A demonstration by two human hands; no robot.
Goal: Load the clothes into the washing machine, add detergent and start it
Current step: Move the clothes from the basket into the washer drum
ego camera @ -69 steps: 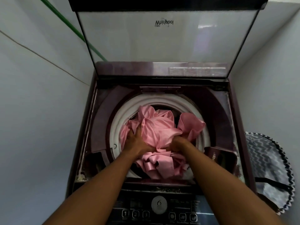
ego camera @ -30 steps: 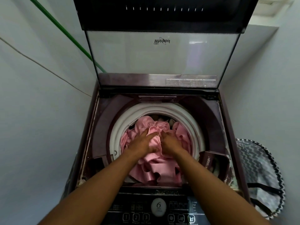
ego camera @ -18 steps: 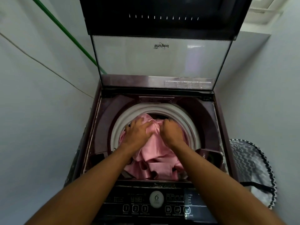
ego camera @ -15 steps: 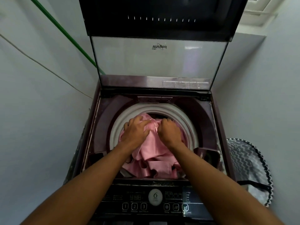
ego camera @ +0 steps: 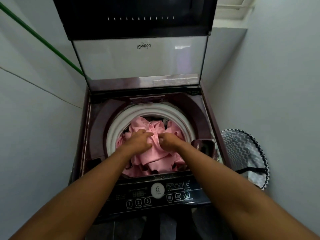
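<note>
My hands have slid back from the drum's far side toward its centre. My left hand [ego camera: 138, 142] and right hand [ego camera: 168, 141] both clutch the crumpled pink cloth [ego camera: 155, 153], heaped high in the white-rimmed drum [ego camera: 114, 134]. Folds at six o'clock could catch under the raised glass lid [ego camera: 138, 63], I think, unless pushed deeper.

- I see pale grey-white walls [ego camera: 34, 127] closing in on both sides of a narrow alcove.
- A green pipe [ego camera: 39, 38] runs diagonally down the left wall; below it lies a thin, pale line [ego camera: 39, 88].
- Right of the pipe, at upper right, I note a white louvred vent [ego camera: 232, 6], brightly lit.
- At lower right stands a zigzag-patterned laundry basket [ego camera: 242, 153], against the right wall.
- Dark floor [ego camera: 129, 231] shows at the bottom.
</note>
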